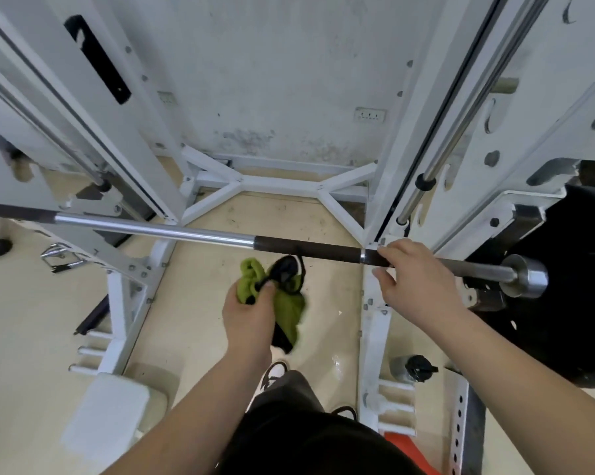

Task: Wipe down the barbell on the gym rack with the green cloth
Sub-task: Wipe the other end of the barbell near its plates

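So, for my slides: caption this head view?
Wiping prep: left hand holds green cloth near the barbell, which the right hand grips.

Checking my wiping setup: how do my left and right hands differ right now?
The left hand grips the bunched green cloth; the right hand holds the barbell. The left hand is below the barbell, clear of it; the right hand sits on its dark section. Both are bare.

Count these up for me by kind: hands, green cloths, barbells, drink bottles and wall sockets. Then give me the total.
hands: 2, left hand and right hand
green cloth: 1
barbell: 1
bottle: 1
wall sockets: 2
Total: 7
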